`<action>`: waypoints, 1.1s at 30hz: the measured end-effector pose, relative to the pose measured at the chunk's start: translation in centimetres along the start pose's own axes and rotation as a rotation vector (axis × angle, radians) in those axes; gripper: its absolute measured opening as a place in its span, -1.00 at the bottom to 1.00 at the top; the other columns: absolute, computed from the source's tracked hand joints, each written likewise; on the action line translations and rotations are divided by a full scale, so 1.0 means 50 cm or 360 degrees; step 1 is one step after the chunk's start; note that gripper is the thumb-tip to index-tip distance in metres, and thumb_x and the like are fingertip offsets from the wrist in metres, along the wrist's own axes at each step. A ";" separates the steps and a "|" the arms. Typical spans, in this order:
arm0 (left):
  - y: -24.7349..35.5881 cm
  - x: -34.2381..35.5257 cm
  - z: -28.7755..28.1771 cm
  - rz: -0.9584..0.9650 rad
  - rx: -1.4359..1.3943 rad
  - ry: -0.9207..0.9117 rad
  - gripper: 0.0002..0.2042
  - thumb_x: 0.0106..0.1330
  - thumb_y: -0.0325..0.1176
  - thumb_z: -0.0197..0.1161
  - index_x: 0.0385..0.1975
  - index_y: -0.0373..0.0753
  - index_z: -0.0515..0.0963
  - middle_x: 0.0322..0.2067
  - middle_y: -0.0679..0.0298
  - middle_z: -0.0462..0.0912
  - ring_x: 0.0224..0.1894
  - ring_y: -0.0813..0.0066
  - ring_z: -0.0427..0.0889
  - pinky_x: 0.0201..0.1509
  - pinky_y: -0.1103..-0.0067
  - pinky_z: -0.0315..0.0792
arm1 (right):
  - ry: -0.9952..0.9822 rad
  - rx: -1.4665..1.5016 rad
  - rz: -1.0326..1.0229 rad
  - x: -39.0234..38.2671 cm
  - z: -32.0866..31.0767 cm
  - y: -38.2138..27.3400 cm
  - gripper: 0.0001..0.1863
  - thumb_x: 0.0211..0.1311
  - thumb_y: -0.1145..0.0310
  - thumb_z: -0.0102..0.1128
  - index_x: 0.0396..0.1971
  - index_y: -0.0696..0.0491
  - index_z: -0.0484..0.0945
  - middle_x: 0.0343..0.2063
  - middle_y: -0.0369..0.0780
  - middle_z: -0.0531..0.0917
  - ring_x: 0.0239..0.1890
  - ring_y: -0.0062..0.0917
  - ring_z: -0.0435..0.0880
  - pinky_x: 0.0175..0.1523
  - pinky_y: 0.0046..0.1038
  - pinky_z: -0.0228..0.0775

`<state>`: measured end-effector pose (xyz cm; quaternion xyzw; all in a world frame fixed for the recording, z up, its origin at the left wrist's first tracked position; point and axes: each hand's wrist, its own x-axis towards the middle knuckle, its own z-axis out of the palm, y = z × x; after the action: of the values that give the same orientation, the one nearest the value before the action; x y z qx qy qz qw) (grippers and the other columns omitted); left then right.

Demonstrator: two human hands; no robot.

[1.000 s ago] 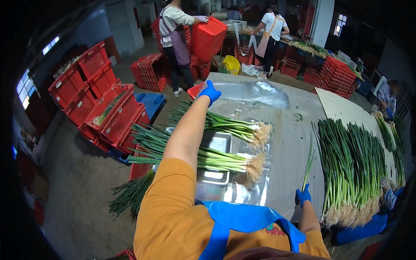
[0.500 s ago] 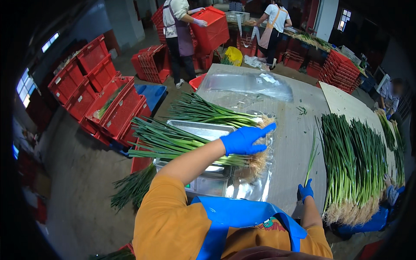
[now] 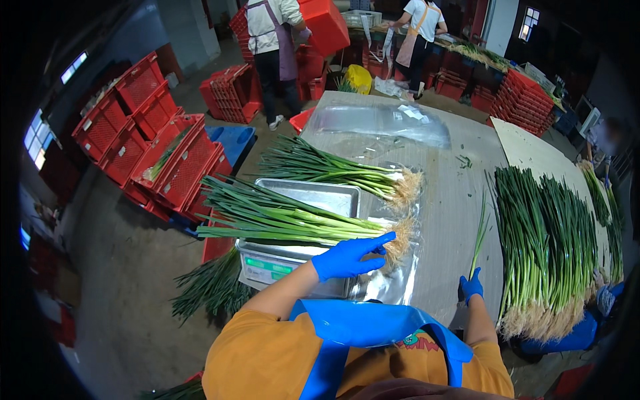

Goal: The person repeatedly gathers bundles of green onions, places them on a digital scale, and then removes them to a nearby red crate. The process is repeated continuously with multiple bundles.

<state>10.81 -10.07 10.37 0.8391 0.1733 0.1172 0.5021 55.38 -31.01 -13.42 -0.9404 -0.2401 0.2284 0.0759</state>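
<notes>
The left hand (image 3: 350,257), fingers spread flat, has come back from its far reach and now rests on the root end of the scallion bundle (image 3: 287,220) lying across the scale tray (image 3: 313,197). The right hand (image 3: 471,288) still pinches one loose stalk (image 3: 479,237) beside the scallion pile (image 3: 547,247). A second bundle (image 3: 333,167) lies beyond, unmoved.

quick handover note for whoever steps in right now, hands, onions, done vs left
Left hand: gloved, open, fingers resting on the root end of the green onion bunch lying across the steel tray on the scale.
Right hand: gloved, pinching a single green onion stalk upright.
Done: a second bunch lies on the table beyond the tray.
Left: the big onion pile at right is still loose.
</notes>
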 end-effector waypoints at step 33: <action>-0.002 -0.145 0.143 -0.0359 -0.0289 0.0239 -0.53 0.33 -0.15 0.08 0.23 -0.12 0.36 -0.19 0.11 0.61 -0.21 0.27 0.60 -0.10 0.44 0.45 | -0.0173 0.0934 -0.0039 0.099 0.042 0.056 -0.34 0.33 0.24 0.00 0.39 -0.15 0.01 -0.56 -0.18 0.53 -0.59 -0.53 0.49 -0.49 -0.44 0.34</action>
<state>6.82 -18.73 6.78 0.7544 0.2922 0.1378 0.5714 59.41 -30.99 -17.92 -0.8616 -0.1789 0.3372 0.3344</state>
